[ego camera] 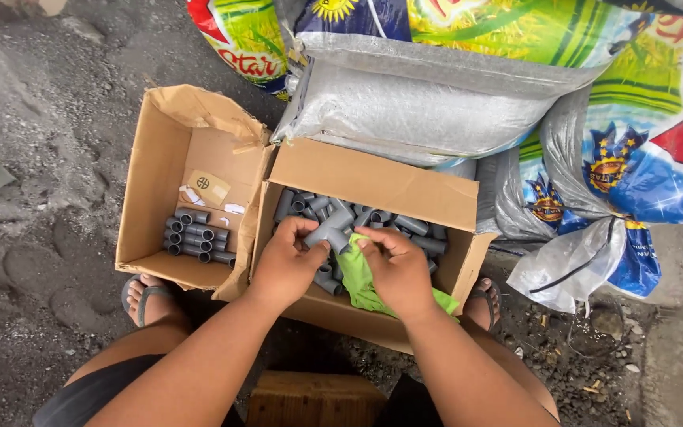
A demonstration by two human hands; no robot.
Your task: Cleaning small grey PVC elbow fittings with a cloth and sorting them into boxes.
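Note:
My left hand (288, 265) grips a grey plastic tee pipe fitting (332, 228) and holds it above the right cardboard box (373, 183). My right hand (397, 267) clutches a bright green cloth (360, 281) pressed against that fitting's right end. Beneath both hands the box holds several loose grey pipe fittings (416, 229). To the left stands a second open cardboard box (169, 142), where several grey fittings (195, 235) lie stacked in neat rows near its front.
Large printed woven sacks (436, 95) lean behind the boxes, with a tied plastic bag (571, 261) at the right. My sandalled feet (145, 296) rest on dark, dusty ground (41, 158). A wooden block (314, 399) sits between my knees.

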